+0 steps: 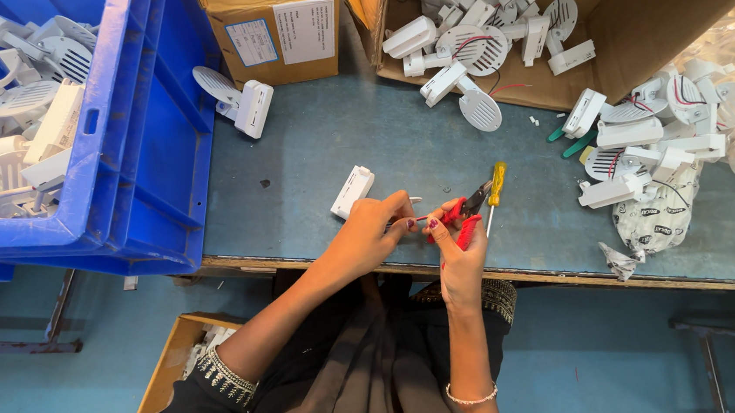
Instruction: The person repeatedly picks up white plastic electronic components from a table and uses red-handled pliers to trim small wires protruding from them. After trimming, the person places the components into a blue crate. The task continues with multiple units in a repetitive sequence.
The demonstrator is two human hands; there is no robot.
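Currently, the right hand [460,249] grasps red-handled pliers [467,213], jaws pointing away from the person. The left hand [374,229] pinches a thin red wire [420,218] between the two hands, just short of the pliers. A white rectangular housing [352,191] lies on the desk [319,150] just left of the left hand. A yellow-handled screwdriver [497,186] lies just beyond the right hand, touching the pliers' tip.

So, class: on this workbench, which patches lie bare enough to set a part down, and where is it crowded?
Bare: the blue bench top between the lone white fitting, the small white block and the open carton. Another strip lies right of the yellow screwdriver. Crowded: the heap of white fittings at right and the blue crate at left.
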